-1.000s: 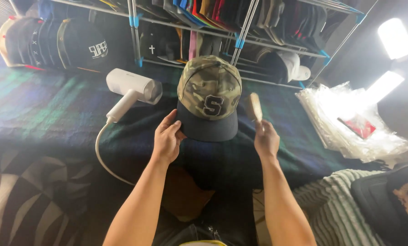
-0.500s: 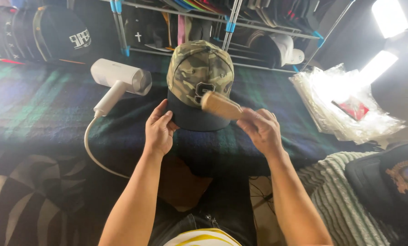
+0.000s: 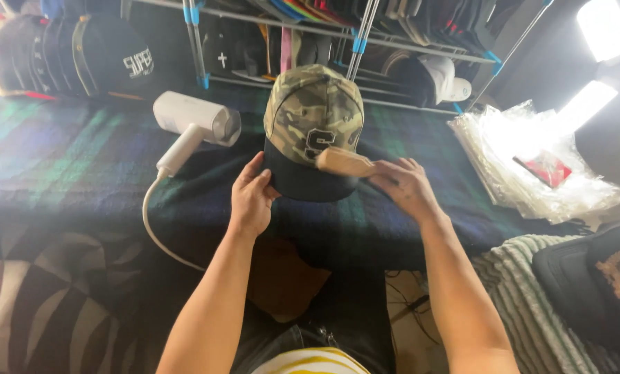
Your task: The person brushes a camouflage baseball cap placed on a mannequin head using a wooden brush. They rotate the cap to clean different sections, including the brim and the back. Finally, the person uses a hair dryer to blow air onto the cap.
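Cap work here: a camouflage baseball cap with a dark blue brim sits on the dark blue and green plaid cloth over the table, in the middle, w/ its brim pointing near. The left hand pinches the left edge of the brim, thumb and fingers closed on it. The right hand is closed round the handle of a small pale wooden brush, & the brush head lies on the brim just under the white letter patch.

A white handheld steamer w/ a white cord lies to the left of the cap, near but not touching it. A pile of clear plastic bags sits well off to the right. Far behind, a wire rack full of caps.

What could go wrong, I think:
- Left grip is only on the edge, so a hard push w/ the brush could spin or tip the cap.
- Rough strokes could snag the patch threads.
- The cord hangs off the near edge; an elbow could catch it & drag the steamer down.
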